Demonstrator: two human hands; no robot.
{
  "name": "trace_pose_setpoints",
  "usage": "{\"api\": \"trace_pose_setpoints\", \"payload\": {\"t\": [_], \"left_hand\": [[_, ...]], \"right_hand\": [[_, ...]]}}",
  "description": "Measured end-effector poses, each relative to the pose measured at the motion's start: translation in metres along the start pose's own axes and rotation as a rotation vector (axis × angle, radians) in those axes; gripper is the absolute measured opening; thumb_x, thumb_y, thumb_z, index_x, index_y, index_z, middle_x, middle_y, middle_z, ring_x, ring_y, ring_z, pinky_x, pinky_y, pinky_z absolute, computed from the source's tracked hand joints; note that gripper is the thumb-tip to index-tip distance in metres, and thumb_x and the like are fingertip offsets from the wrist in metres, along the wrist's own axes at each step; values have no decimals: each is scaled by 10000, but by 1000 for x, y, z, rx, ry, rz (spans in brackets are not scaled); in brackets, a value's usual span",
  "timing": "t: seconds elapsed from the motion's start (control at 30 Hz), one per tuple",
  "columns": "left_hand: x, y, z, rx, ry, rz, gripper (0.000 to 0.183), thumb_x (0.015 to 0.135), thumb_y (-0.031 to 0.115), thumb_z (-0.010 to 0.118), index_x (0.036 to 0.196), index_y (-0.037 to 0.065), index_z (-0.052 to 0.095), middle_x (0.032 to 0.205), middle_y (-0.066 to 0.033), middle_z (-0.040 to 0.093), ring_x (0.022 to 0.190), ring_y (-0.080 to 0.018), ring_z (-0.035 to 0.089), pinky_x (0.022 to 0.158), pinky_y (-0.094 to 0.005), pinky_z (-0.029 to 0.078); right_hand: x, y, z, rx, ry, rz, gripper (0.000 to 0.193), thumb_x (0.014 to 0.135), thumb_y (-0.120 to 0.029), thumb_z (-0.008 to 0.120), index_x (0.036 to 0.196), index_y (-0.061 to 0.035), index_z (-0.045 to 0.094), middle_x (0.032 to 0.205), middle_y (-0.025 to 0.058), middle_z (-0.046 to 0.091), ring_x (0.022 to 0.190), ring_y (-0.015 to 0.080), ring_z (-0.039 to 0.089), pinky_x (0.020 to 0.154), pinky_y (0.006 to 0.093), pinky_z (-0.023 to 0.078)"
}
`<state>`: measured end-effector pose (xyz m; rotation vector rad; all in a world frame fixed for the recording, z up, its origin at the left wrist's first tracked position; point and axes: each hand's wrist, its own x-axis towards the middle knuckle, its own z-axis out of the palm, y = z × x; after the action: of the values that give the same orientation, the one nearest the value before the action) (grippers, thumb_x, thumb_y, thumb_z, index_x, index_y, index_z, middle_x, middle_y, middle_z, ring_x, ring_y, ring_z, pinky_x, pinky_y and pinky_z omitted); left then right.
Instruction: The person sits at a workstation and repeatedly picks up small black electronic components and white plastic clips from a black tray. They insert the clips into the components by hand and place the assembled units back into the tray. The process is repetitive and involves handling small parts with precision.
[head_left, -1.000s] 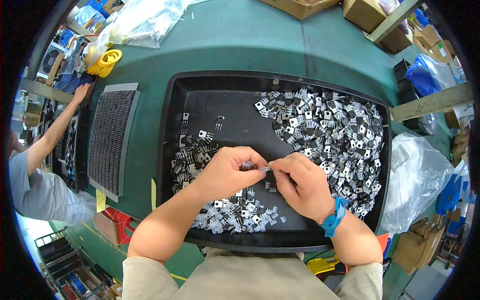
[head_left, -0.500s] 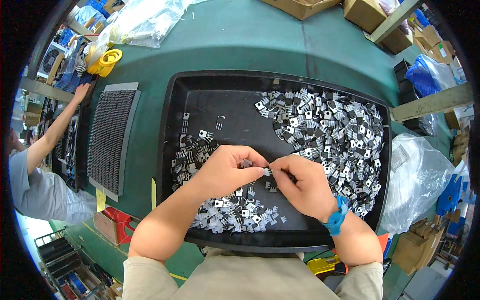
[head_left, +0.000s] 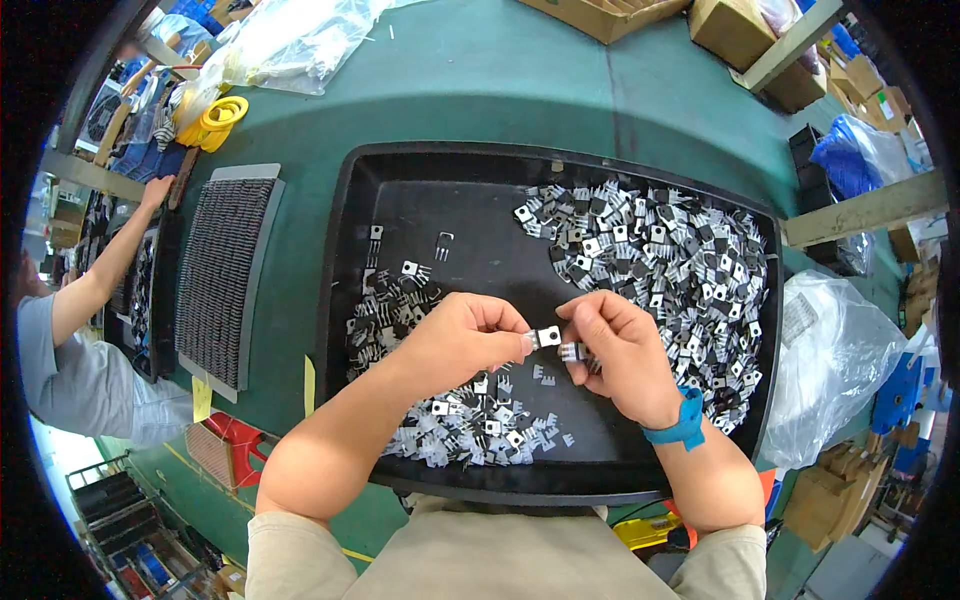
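Over a black tray [head_left: 450, 151] my left hand [head_left: 470, 335] pinches a transistor [head_left: 546, 337] between thumb and fingertips, its metal tab with a hole pointing right. Just right of it, my right hand [head_left: 625, 350] is closed on a second transistor [head_left: 572, 352], whose pale legs stick out to the left; its fingers partly cover the body. The two hands are a small gap apart. A large heap of transistors [head_left: 660, 270] fills the tray's right side. At the lower left lies a smaller heap of transistors and white comb-shaped pieces [head_left: 440, 440], partly behind my left forearm.
Left of the tray stands a grey board packed with rows of dark parts [head_left: 225, 280]. Clear plastic bags [head_left: 830, 360] lie at the right. Cardboard boxes [head_left: 610, 15] sit at the back. A co-worker's arm [head_left: 100, 285] reaches over another tray at far left.
My hands have moved slightly apart; they were touching at the fingertips. A transistor's metal tab now shows at my left fingertips, and another's legs show in my right hand.
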<state>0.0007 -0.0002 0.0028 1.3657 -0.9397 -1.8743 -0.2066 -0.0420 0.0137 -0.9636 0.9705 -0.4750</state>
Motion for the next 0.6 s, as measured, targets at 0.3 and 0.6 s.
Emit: {"api": "trace_pose_setpoints", "payload": {"t": [0.3,0.6], "left_hand": [[3,0,-8,-148,76,69,163,890,129,594,952,-11,650,818,-46,636,649,-56,522,563,-197,414],[7,-6,-3,-323,85,206,251,919,-6,519,1163,16,574,1024,-124,655,848,-163,642,685,-244,502]], "right_hand": [[6,12,1,-90,-125,41,169,942,-158,601,970,8,583,817,44,627,676,102,650,432,201,472],[0,35,27,-1117,-329,-525,138,838,-174,629,923,-66,636,894,128,603,786,326,640,671,428,540]]}}
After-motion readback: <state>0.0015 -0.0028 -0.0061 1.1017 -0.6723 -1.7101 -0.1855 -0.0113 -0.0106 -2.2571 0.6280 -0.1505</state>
